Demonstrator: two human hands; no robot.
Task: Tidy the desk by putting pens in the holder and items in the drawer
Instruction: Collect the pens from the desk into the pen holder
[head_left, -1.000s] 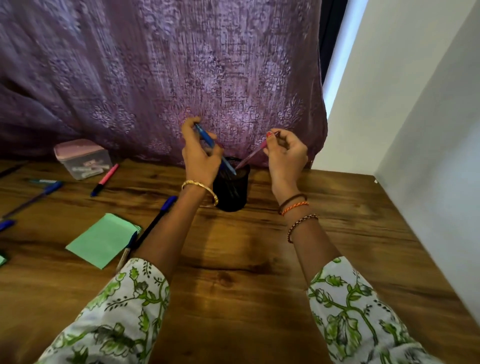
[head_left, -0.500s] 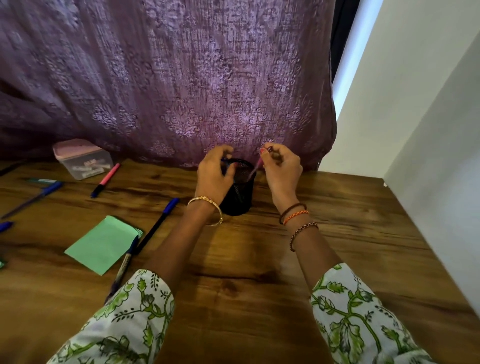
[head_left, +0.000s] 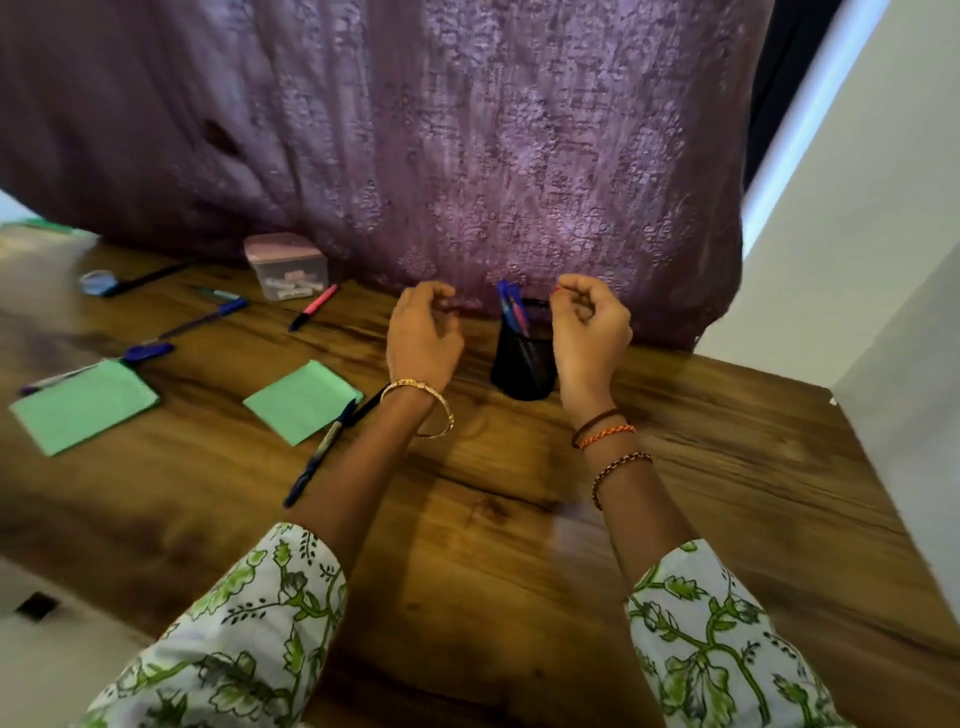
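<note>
Near the back edge of the brown wood-grain table (head_left: 519, 545), a black mesh cylindrical pen holder (head_left: 523, 366) stands upright just in front of a purple patterned curtain (head_left: 467, 130), with blue pens (head_left: 511, 312) leaning inside it, their tops above the rim. Both hands hover beside the holder, 1 on each side. The left hand (head_left: 422, 340) is just left of it, fingers (head_left: 441, 296) loosely curled and empty. The right hand (head_left: 589, 332) is at the holder's right rim, fingers (head_left: 569, 291) curled inward; I cannot tell whether they pinch anything. Both arms wear white sleeves with a green leaf print. Left of the holder, still on the table, lie a pink marker with a dark cap (head_left: 313, 315), a dark blue pen (head_left: 322, 449) touching the near edge of a green paper square (head_left: 301, 400), a second green paper sheet (head_left: 83, 405) with a blue-capped pen (head_left: 104, 364) at its far edge, another blue pen (head_left: 205, 319) and a black pen (head_left: 145, 278) farther back. A clear plastic box with a pink lid (head_left: 285, 265) sits against the curtain, and a roll of pale blue tape (head_left: 96, 280) lies far left.
</note>
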